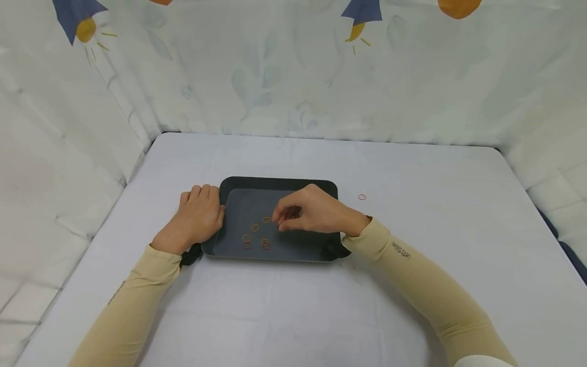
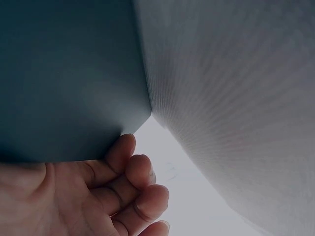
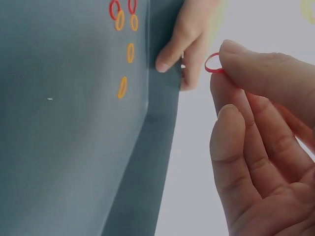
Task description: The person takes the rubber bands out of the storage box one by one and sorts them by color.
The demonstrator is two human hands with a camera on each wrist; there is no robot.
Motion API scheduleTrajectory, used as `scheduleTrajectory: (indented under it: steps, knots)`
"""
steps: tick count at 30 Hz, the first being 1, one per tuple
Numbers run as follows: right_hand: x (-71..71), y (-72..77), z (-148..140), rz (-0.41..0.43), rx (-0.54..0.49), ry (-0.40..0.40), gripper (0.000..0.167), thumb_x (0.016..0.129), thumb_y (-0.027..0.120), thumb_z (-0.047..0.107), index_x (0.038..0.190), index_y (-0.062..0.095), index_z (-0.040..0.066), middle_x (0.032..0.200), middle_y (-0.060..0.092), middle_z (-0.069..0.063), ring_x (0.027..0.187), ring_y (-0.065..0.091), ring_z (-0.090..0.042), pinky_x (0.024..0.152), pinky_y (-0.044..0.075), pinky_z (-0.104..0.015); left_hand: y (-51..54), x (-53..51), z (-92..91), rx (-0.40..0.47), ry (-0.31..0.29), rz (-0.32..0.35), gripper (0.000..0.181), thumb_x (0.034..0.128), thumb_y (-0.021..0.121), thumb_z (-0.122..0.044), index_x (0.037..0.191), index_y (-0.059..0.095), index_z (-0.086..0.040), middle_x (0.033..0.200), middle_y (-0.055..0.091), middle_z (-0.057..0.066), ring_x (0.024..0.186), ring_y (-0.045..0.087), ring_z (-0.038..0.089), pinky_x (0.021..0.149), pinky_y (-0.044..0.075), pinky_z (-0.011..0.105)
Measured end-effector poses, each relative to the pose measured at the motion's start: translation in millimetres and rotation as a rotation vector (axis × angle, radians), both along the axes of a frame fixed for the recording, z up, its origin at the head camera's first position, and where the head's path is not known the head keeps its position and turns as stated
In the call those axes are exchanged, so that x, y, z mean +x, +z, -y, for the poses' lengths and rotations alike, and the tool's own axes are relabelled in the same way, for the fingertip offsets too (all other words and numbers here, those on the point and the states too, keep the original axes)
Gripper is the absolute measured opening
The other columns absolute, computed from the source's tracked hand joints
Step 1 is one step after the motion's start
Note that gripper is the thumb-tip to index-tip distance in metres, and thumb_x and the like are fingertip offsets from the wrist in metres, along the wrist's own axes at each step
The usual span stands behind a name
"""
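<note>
My left hand (image 1: 199,214) grips the left wall of a dark grey tray (image 1: 279,182). In the right wrist view its thumb lies inside the wall and its fingers outside; the left wrist view shows those fingers (image 2: 140,169) against the outer side. Over the tray, my right hand (image 1: 312,209) pinches a small red rubber band (image 3: 212,63) between thumb and index finger. Several orange and red rubber bands lie on the tray floor to the left of that hand, among them an orange band (image 3: 130,52) and a red band (image 3: 114,9).
Another red rubber band (image 1: 362,197) lies on the white tabletop (image 1: 435,214), to the right of the tray. A tiny white speck (image 3: 49,99) is on the tray floor. Patterned white curtains (image 1: 293,76) hang behind the table and along its sides.
</note>
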State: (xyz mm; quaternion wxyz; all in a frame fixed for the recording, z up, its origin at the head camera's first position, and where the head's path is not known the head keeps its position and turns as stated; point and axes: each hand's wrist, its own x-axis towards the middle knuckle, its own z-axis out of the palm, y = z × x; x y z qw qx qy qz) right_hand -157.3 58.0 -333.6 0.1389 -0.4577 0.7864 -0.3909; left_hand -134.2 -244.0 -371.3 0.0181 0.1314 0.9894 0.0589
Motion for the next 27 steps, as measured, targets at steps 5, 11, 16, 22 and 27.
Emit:
scheduleTrajectory:
  steps: [5, 11, 16, 22, 27]
  knots:
    - [-0.7, 4.3, -6.8, -0.013, -0.033, -0.023, 0.012, 0.088, 0.082, 0.01, 0.099, 0.078, 0.013, 0.094, 0.079, 0.005, 0.084, 0.071, -0.001, 0.08, 0.059, -0.021, 0.4, 0.3, -0.1, -0.003, 0.001, 0.0, 0.021, 0.1043, 0.046, -0.015, 0.108, 0.045, 0.006, 0.101, 0.047, 0.021, 0.097, 0.039, 0.039, 0.085, 0.031, 0.052]
    - [1.1, 6.5, -14.1, -0.021, -0.093, -0.061, 0.012, 0.087, 0.083, 0.008, 0.098, 0.078, 0.012, 0.093, 0.078, 0.005, 0.082, 0.071, -0.002, 0.081, 0.06, -0.023, 0.2, 0.9, -0.1, -0.007, 0.008, 0.007, 0.021, 0.1043, 0.047, -0.015, 0.108, 0.046, 0.006, 0.101, 0.047, 0.021, 0.096, 0.04, 0.039, 0.084, 0.031, 0.052]
    - [1.9, 7.5, -22.0, 0.001, -0.168, -0.087, 0.014, 0.085, 0.084, 0.006, 0.097, 0.078, 0.011, 0.091, 0.079, 0.001, 0.081, 0.073, -0.005, 0.079, 0.061, -0.027, -1.0, -0.4, -1.3, 0.006, 0.001, 0.0, 0.02, 0.1042, 0.047, -0.015, 0.106, 0.045, 0.004, 0.099, 0.047, 0.02, 0.095, 0.039, 0.038, 0.084, 0.03, 0.052]
    - [1.1, 3.6, -31.8, 0.135, -0.258, -0.135, 0.016, 0.085, 0.083, 0.004, 0.099, 0.078, 0.008, 0.095, 0.079, -0.007, 0.085, 0.076, -0.013, 0.08, 0.062, -0.032, 1.3, 0.3, -2.0, 0.001, 0.003, 0.007, 0.019, 0.1042, 0.047, -0.015, 0.103, 0.045, 0.004, 0.098, 0.046, 0.019, 0.095, 0.039, 0.038, 0.084, 0.031, 0.052]
    - [1.0, 2.3, -41.7, 0.276, -0.312, -0.207, 0.018, 0.086, 0.083, 0.006, 0.103, 0.076, 0.002, 0.098, 0.078, -0.008, 0.09, 0.076, -0.02, 0.084, 0.062, -0.035, 2.1, 0.8, -1.9, -0.002, 0.001, 0.003, 0.019, 0.1042, 0.048, -0.015, 0.105, 0.046, 0.004, 0.097, 0.046, 0.019, 0.094, 0.039, 0.038, 0.084, 0.031, 0.052]
